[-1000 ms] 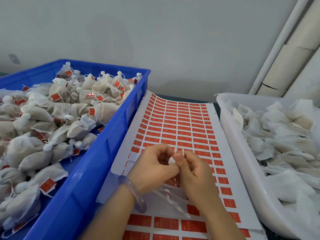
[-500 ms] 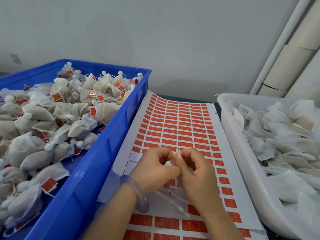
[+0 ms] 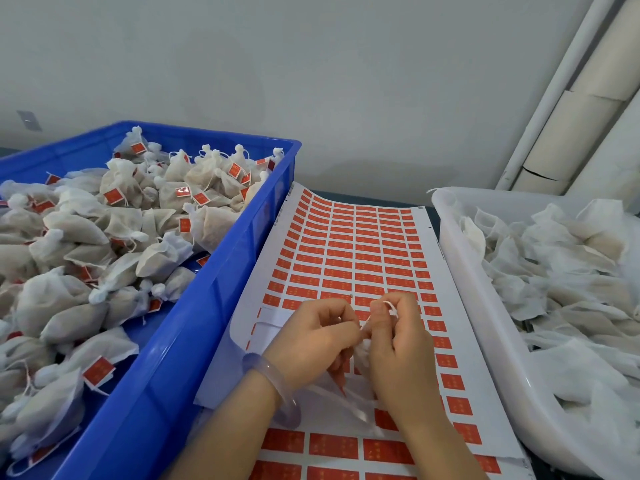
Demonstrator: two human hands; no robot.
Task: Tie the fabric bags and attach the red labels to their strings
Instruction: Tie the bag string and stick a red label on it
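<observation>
Pale grey wall at the back, and below it I'm looking down at a dark surface (image 3: pixel 427 213) packed with work. On the left sits a blue crate (image 3: pixel 214 306), heaped with tied bags (image 3: pixel 86 237), each cinched at the neck, many showing a red label (image 3: pixel 98 370) on the string. On the right is a white tub (image 3: pixel 485 306), piled with loose, untied bags (image 3: pixel 554 271).

Between the two lies the label sheet (image 3: pixel 346 254), rows of red stickers with its far edge curling up against the crate wall; a patch near the hands is already peeled bare.

Now the grip. Both hands are low over the sheet, close together, knuckles almost touching. My left hand (image 3: pixel 318 337), with a translucent bangle (image 3: pixel 273 386) on the wrist, has its fingers curled tight onto the small fabric bag (image 3: pixel 363 351), which is wedged between the two hands. My right hand (image 3: pixel 398 344) pinches the white string (image 3: pixel 393 306) at its fingertips; the cord loops over them and runs down to the bag's neck. How the string is knotted I cannot tell.
</observation>
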